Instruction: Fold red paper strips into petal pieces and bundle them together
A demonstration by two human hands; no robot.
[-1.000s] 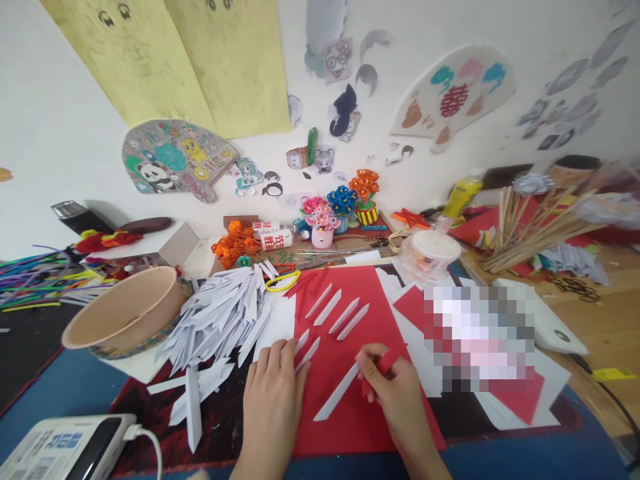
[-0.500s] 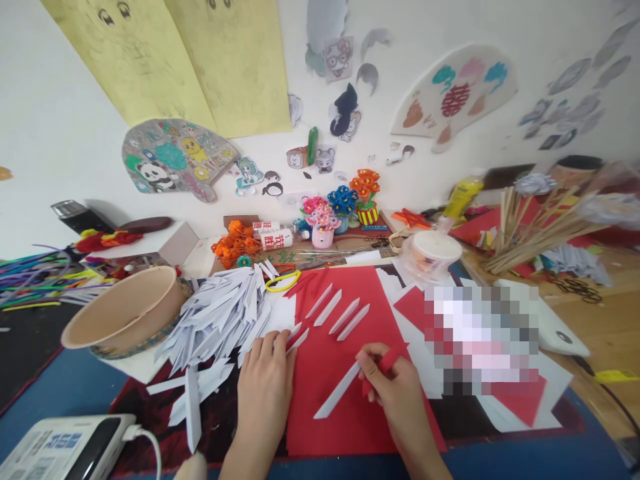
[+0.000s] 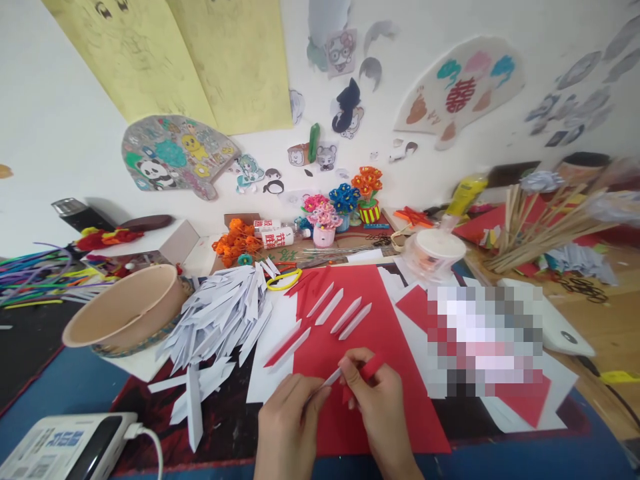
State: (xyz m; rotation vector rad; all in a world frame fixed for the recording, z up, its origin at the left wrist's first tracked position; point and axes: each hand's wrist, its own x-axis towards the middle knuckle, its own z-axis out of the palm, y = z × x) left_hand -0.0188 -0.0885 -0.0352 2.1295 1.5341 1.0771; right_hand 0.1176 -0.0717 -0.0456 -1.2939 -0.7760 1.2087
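Over the lower part of the red sheet, my left hand and my right hand are close together. A narrow white paper strip runs between them, pinched at its left end by my left hand and at its right end by my right hand. My right hand also has a folded red paper piece in it. Several folded white strips lie slanted on the upper part of the red sheet. Near its left edge is a red and white strip pair.
Left of the sheet is a pile of folded white paper, with a beige bowl beside it. A power bank with a cable sits at front left. Small flower pots stand along the wall. White papers and a phone-like device are on the right.
My left hand has moved right and down from the sheet's left edge and now grips the white strip's other end. My right hand has shifted slightly left, and the strip pair at the left is uncovered.
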